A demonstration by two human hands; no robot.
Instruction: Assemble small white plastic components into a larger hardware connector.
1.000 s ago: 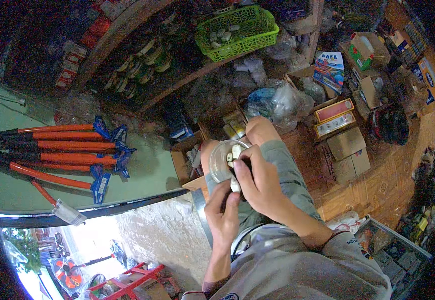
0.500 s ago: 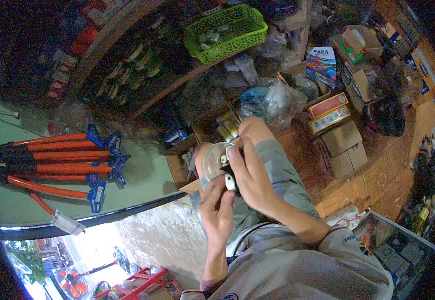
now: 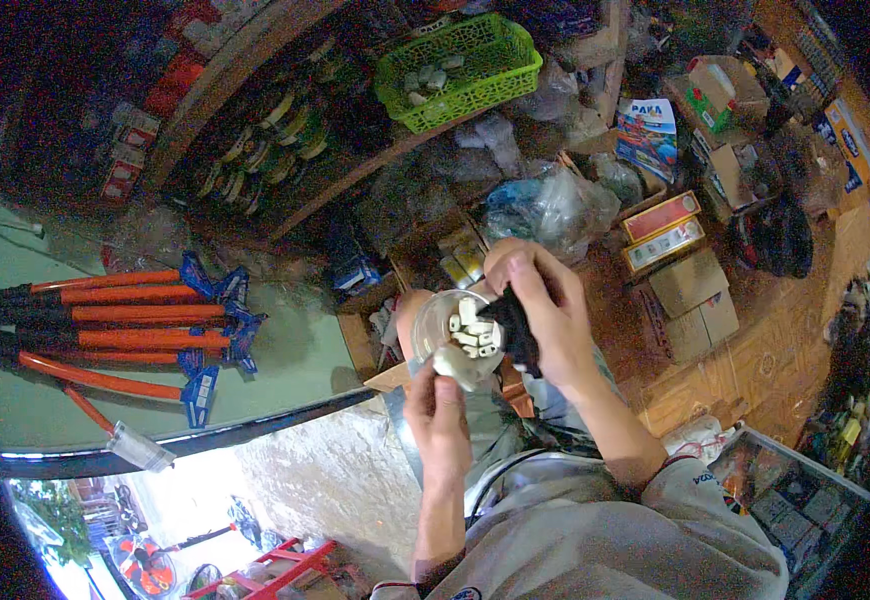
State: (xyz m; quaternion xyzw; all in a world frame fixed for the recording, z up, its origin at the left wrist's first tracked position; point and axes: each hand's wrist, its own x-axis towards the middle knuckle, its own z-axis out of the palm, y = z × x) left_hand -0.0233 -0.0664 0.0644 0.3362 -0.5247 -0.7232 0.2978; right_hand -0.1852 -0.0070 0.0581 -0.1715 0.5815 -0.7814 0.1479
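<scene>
Over my lap, a clear round container (image 3: 423,330) holds several small white pieces (image 3: 470,333) with dark holes. At its near rim, my left hand (image 3: 437,412) is closed, thumb against fingers, on a larger rounded white piece (image 3: 454,368); its exact kind is unclear. My right hand (image 3: 557,318) is at the container's right side, its fingers closed on a black cloth (image 3: 517,335) that hangs beside the rim. What bears the container from below is hidden.
Orange-handled tools with blue labels (image 3: 145,313) lie on the green table (image 3: 285,345) at left. A green basket (image 3: 455,95) stands on the shelf ahead. Plastic bags (image 3: 560,205) and cardboard boxes (image 3: 690,285) are ahead and right, on the tiled floor.
My right hand has moved away from my left toward the right, and the black cloth shows more fully. The white pieces inside the container are now uncovered. My left hand stays near the rim.
</scene>
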